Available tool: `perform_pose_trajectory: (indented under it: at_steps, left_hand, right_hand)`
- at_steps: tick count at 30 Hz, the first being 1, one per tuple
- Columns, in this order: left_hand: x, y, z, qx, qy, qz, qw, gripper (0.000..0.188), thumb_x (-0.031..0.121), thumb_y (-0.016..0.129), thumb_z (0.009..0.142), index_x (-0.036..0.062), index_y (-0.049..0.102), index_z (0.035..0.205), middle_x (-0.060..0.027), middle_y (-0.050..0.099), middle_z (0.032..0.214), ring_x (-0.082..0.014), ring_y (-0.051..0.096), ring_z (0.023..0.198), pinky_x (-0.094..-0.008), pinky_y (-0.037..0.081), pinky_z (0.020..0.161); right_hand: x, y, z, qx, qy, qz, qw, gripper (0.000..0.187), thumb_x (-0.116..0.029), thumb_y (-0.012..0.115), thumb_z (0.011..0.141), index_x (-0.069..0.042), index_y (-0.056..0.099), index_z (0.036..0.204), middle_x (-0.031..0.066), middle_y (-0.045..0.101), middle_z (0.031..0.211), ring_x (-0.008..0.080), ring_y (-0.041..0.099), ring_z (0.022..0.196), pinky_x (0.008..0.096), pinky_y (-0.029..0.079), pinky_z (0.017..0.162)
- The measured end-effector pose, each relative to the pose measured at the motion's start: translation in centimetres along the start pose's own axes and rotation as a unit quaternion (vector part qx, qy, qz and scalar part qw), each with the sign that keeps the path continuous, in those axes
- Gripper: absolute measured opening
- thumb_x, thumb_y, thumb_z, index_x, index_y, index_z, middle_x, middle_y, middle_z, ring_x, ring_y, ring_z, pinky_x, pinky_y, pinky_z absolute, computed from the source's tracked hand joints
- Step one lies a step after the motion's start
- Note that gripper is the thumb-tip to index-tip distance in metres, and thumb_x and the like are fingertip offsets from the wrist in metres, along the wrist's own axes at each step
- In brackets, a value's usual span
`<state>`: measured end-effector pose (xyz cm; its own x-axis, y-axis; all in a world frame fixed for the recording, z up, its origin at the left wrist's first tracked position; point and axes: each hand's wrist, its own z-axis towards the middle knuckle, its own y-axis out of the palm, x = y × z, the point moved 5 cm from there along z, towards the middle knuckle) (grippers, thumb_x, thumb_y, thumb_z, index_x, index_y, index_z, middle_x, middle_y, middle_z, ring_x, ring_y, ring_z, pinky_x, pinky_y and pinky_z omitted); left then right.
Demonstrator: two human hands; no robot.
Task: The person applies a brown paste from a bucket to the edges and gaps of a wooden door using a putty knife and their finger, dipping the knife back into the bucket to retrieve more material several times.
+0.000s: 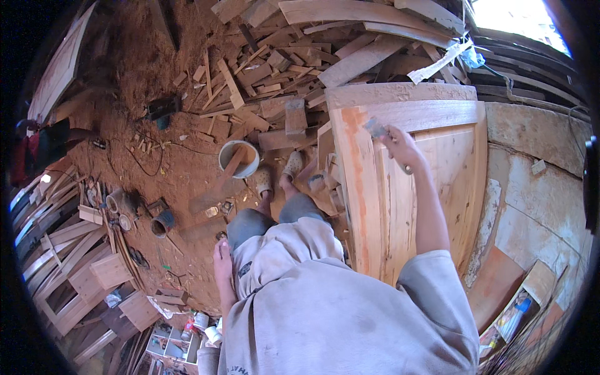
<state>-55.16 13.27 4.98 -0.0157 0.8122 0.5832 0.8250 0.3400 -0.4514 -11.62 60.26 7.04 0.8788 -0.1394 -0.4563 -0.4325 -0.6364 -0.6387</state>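
Note:
My right hand (400, 149) is closed around a putty knife (375, 129). Its greyish blade points left, over the upper part of a pale wooden panel door (431, 181). The door leans on the wall at my right. Orange-brown filler (355, 140) streaks down the door's left upright board, just left of the blade. Whether the blade touches the wood I cannot tell. My left hand (223, 257) hangs low beside my left thigh, its fingers curled. A small dark thing (220, 235) shows at its fingertips, too small to name.
A whitish bucket (239, 159) with a wooden piece in it stands ahead of my feet. Wood offcuts (269, 81) lie heaped beyond it. Boards (69, 275) are stacked at the left. Smaller pots (162, 223) stand on the dirt floor. A cable (147, 164) trails there.

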Motion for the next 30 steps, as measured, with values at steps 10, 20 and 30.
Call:
perform_pose_trajectory:
  at_steps: [10,20,30]
  left_hand:
    - [-5.4,0.1,-1.1,0.033,-0.033,-0.080,0.996,0.038,0.029,0.048,0.098,-0.0023,0.056,0.118,-0.0136,0.062,0.106,-0.0210,0.058,0.099,-0.0326,0.045,0.091]
    - [-1.3,1.4,-3.6,0.041,-0.004,0.034,0.999,0.038,0.028,0.046,0.099,-0.0022,0.056,0.119,-0.0167,0.062,0.112,-0.0234,0.057,0.106,-0.0337,0.043,0.094]
    - [0.7,2.3,-3.2,0.014,-0.009,0.037,0.999,0.039,0.031,0.047,0.099,-0.0020,0.055,0.120,-0.0157,0.061,0.111,-0.0219,0.057,0.104,-0.0327,0.043,0.093]
  right_hand:
    - [-5.1,0.2,4.4,0.037,-0.159,-0.298,0.941,0.038,-0.047,0.059,0.087,-0.009,0.065,0.087,0.0137,0.068,0.084,0.0314,0.065,0.083,0.0462,0.042,0.083]
    - [-5.4,-1.4,7.1,0.043,-0.159,-0.333,0.928,0.052,-0.063,0.053,0.084,-0.015,0.070,0.092,0.0148,0.070,0.084,0.0293,0.066,0.088,0.0491,0.032,0.096]
    - [-2.7,-3.0,8.0,0.073,-0.095,-0.287,0.951,0.050,-0.051,0.053,0.089,-0.008,0.060,0.114,0.0223,0.067,0.093,0.0399,0.062,0.097,0.0536,0.041,0.091]
